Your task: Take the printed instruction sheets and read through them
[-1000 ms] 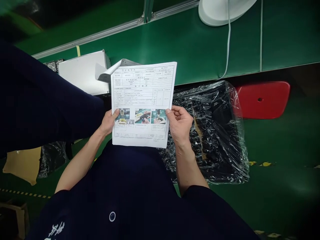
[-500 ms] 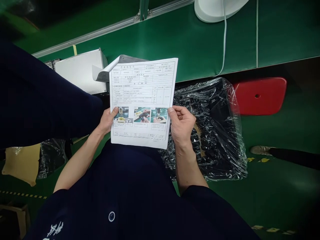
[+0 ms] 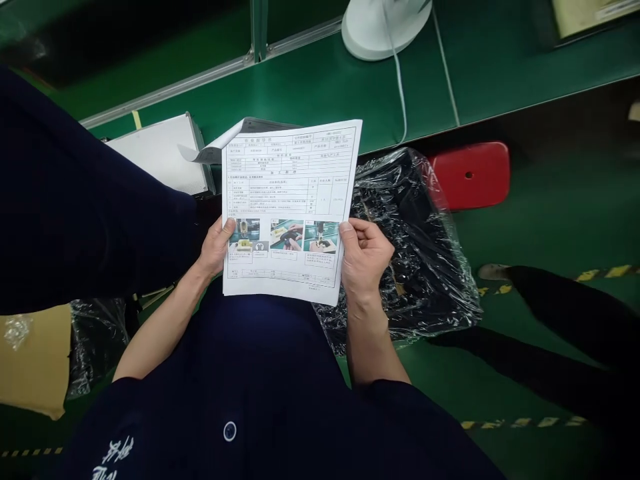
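Your left forearm (image 3: 163,323) slants from the lower left of the frame up toward the centre, bare below the sleeve; your left hand (image 3: 217,247) sits left of centre, closed in a pinch, its thumb (image 3: 229,230) on top and pointing up to the right, its fingers mostly hidden; your right forearm (image 3: 371,340), also bare, stands steeper in the lower middle, right of centre; your right hand (image 3: 367,257) pinches at about the same height, thumb angled up to the left, fingers curled inward.

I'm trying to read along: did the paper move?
Yes, rightward: in this view, the paper now sits nearer the white round base on the green bench.
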Motion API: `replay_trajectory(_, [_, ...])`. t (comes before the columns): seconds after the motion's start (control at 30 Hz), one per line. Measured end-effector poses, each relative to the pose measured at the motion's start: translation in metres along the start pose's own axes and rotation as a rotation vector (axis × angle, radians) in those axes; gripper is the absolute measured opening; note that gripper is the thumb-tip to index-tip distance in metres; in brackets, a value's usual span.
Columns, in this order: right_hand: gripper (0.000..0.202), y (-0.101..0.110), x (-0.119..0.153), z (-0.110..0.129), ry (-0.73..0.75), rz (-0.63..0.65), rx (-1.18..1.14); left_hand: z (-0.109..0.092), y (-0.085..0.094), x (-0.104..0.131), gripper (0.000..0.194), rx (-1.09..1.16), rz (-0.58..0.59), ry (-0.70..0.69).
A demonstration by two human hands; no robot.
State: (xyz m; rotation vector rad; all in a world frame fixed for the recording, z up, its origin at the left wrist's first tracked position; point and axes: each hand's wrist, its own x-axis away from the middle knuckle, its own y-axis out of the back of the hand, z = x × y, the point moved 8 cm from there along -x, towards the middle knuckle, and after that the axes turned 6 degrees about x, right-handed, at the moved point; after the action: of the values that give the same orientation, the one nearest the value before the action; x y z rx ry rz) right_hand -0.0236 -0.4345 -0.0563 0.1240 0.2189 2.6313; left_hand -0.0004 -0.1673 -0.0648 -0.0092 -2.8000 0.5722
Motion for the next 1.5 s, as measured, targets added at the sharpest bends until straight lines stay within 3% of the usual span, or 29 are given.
replay_trajectory(0.3, [0.039,0.011,0.017,0.008,0.021,-0.071,-0.030,0.003,0.006,0.005,0.048,0.113,0.035,0.086])
replay_trajectory(0.5, [0.044,0.014,0.022,0.010,0.034,-0.086,-0.051,0.000,-0.001,0.004,0.049,0.106,0.093,0.081])
replay_trajectory(1.5, [0.043,0.021,0.023,0.006,-0.016,-0.116,-0.094,0.000,-0.006,-0.002,0.052,0.086,-0.001,0.063])
